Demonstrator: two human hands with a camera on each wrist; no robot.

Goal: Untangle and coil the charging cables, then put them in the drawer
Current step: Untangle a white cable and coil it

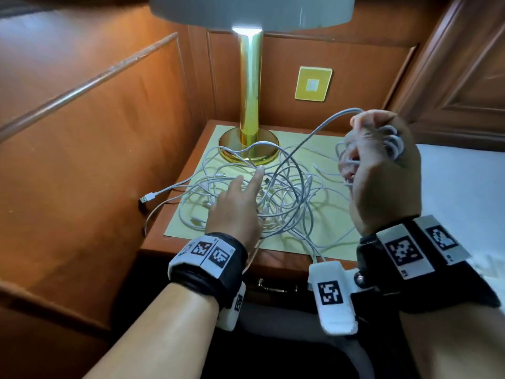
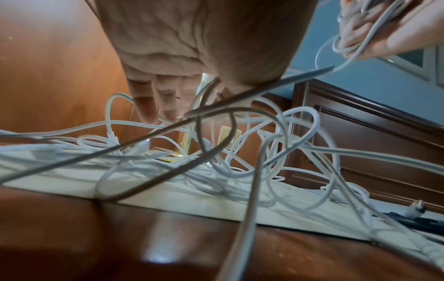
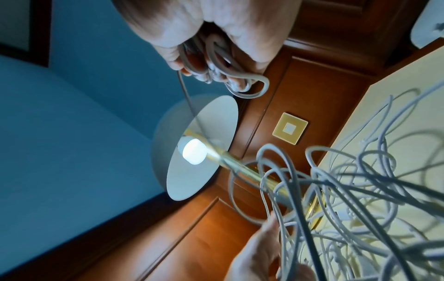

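A tangle of white charging cables (image 1: pixel 287 198) (image 2: pixel 216 161) (image 3: pixel 360 190) lies on the pale mat (image 1: pixel 336 214) of the wooden nightstand (image 1: pixel 175 242). My left hand (image 1: pixel 246 184) (image 2: pixel 192 47) reaches flat over the tangle with straight fingers, the index fingertip touching a raised strand. My right hand (image 1: pixel 363 149) (image 3: pixel 204 28) is held up at the right and grips a small coil of white cable (image 1: pixel 393 143) (image 3: pixel 240 83) (image 2: pixel 346 45). A taut strand runs from that coil down into the tangle. The drawer handle (image 1: pixel 276 287) shows below the front edge; the drawer is closed.
A brass lamp (image 1: pixel 250 105) stands lit at the back of the nightstand, with cable loops against its base. A USB plug (image 1: pixel 146 198) hangs over the left edge. Wood panelling closes the left and back. A white bed (image 1: pixel 459 187) lies to the right.
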